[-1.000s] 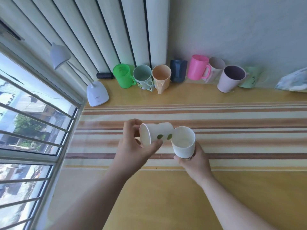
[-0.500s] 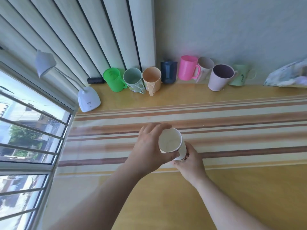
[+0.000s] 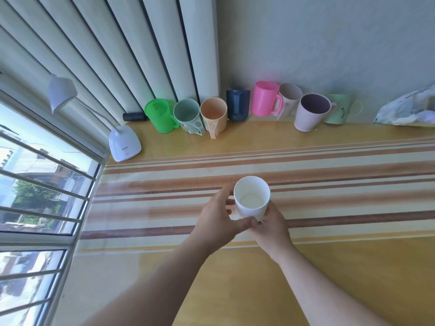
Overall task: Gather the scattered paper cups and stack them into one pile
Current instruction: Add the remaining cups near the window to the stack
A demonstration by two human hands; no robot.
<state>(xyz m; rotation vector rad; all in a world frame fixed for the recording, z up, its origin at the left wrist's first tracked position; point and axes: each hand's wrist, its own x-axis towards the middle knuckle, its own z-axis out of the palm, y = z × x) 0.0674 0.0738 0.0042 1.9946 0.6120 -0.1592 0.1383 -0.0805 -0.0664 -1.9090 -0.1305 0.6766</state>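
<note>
A white paper cup stack (image 3: 251,198) stands upright, mouth up, over the striped cloth (image 3: 329,191) near the table's middle. One cup sits nested inside the other, so only the top rim and inner bottom show. My left hand (image 3: 219,220) holds the stack's left side with thumb and fingers. My right hand (image 3: 270,229) grips it from the lower right, around its base. I cannot tell whether the base touches the cloth.
A row of plastic and ceramic mugs (image 3: 263,101) lines the back wall. A white desk lamp (image 3: 124,144) stands at the back left by the window (image 3: 35,191). A crumpled bag (image 3: 409,109) lies at the back right.
My left hand turned its sideways cup upright and pushed it down into the cup held by my right hand. The two cups now form one stack, both hands still on it.
</note>
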